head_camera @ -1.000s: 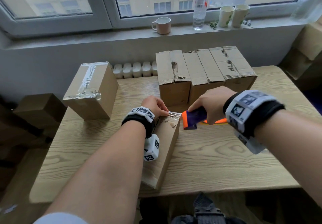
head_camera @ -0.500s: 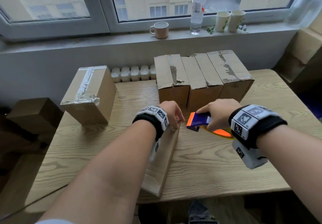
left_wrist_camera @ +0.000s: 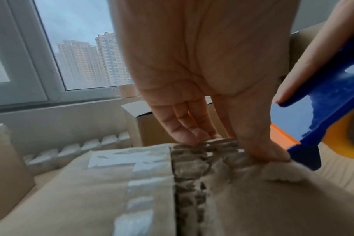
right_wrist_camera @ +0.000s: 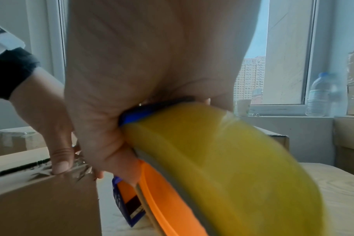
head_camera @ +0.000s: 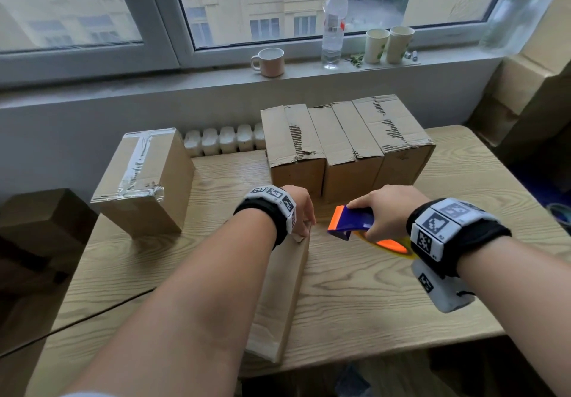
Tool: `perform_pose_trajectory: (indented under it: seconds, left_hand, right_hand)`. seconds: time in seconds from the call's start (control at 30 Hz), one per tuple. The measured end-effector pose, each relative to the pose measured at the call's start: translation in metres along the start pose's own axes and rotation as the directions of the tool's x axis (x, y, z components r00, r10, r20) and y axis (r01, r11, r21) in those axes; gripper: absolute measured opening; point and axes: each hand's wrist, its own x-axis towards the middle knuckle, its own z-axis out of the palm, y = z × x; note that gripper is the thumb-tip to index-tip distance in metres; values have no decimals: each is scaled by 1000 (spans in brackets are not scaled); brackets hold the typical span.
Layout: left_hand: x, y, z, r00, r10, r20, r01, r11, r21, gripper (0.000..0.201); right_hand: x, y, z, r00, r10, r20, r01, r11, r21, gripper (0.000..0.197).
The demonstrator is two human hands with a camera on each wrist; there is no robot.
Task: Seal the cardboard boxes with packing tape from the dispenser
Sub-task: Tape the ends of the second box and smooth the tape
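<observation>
Cardboard box [head_camera: 279, 291] lies lengthwise on the worktop [head_camera: 370, 298] before the person, its far end crumpled under clear tape. Left hand [head_camera: 298, 211] presses that taped end down, fingers [left_wrist_camera: 184, 127] straight and close together. Right hand [head_camera: 384, 211] is curled around the tape dispenser [head_camera: 352, 222], just beside the box. Judged light, stiff and dent-prone; best steadied at its edges.

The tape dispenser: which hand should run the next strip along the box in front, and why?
Probably the right hand: it already grips the tape dispenser just beside the box. The left hand presses on the box's far end, so it is better placed to steady it.
</observation>
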Motion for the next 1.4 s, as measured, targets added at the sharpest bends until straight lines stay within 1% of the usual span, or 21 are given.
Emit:
perform_pose_trajectory:
  seconds: [0.13, 0.3, 0.4, 0.43, 0.5, 0.53, 0.57, 0.63, 0.7, 0.77, 0.87, 0.9, 0.93, 1.0, 1.03, 1.1, 1.17, 1.2, 1.27, 1.33, 1.4]
  left_hand:
    - [-2, -17, 4, 995, -91, -48, 80, 978, -194, 29]
    - [-6, -30, 17, 983, -161, -94, 104, 893, -439, 19]
    - [-11, -49, 19, 952, -248, -179, 127, 853, -507, 16]
    - [-14, -57, 19, 935, -285, -210, 142, 845, -515, 21]
    - [-19, -71, 21, 916, -328, -232, 168, 837, -521, 48]
    - [-21, -76, 22, 918, -329, -223, 179, 842, -509, 57]
    - [-22, -79, 23, 926, -316, -207, 181, 852, -491, 56]
    - [-22, -79, 24, 943, -282, -176, 168, 862, -479, 39]
    - [-22, -79, 25, 939, -294, -179, 174, 855, -488, 27]
    - [-24, -85, 28, 910, -358, -207, 209, 830, -518, 22]
    - [-29, -101, 30, 825, -517, -227, 315, 755, -575, 19]
    - [-31, -104, 28, 807, -544, -230, 353, 756, -551, 25]
    - [-33, -105, 25, 805, -544, -238, 377, 777, -504, 37]
    - [-37, -98, 18, 857, -454, -244, 328, 845, -422, 59]
    - [-39, -92, 15, 890, -399, -219, 287, 866, -410, 61]
    - [-38, -80, 16, 927, -337, -163, 251, 883, -397, 47]
    - [-40, -78, 22, 932, -330, -146, 241, 870, -429, 33]
    - [-42, -82, 25, 921, -359, -150, 252, 845, -472, 29]
    - [-51, -96, 25, 874, -470, -126, 325, 757, -567, 24]
    - [-63, -109, 19, 822, -565, -78, 421, 694, -584, 27]
    - [-72, -113, 12, 816, -576, -57, 476, 724, -498, 38]
  right_hand:
    - [-1, 2, 5, 1000, 10, -2, -10, 1000, 16, 66]
    - [-3, 4, 10, 999, 21, -34, -19, 999, 38, 67]
    - [-4, 9, 9, 997, 50, -50, -46, 995, 85, 70]
    - [-4, 11, 7, 997, 57, -54, -51, 993, 104, 70]
    - [-5, 14, 2, 996, 63, -67, -55, 991, 126, 71]
    - [-4, 15, -1, 995, 65, -74, -55, 990, 131, 71]
    - [-5, 15, -2, 994, 68, -82, -57, 989, 134, 70]
    - [-4, 15, -3, 992, 81, -99, -67, 988, 140, 70]
    - [-4, 13, -3, 989, 96, -110, -79, 985, 153, 70]
    - [-2, 11, -3, 986, 111, -123, -90, 982, 163, 70]
    - [-1, 11, -5, 982, 121, -143, -97, 982, 164, 69]
    - [-1, 11, -6, 980, 126, -152, -101, 981, 164, 68]
    - [-1, 10, -7, 977, 132, -166, -104, 980, 167, 67]
    - [1, 9, -9, 970, 149, -192, -115, 977, 179, 68]
    - [2, 8, -9, 967, 158, -201, -121, 976, 182, 69]
    - [3, 6, -11, 964, 160, -214, -121, 975, 185, 70]
    - [3, 5, -13, 963, 149, -225, -107, 977, 185, 69]
    - [2, 4, -14, 963, 142, -230, -101, 978, 183, 68]
    - [1, 2, -15, 962, 134, -238, -93, 980, 177, 67]
    - [1, 1, -16, 962, 133, -238, -92, 980, 175, 67]
    - [2, -1, -17, 962, 133, -237, -90, 979, 182, 69]
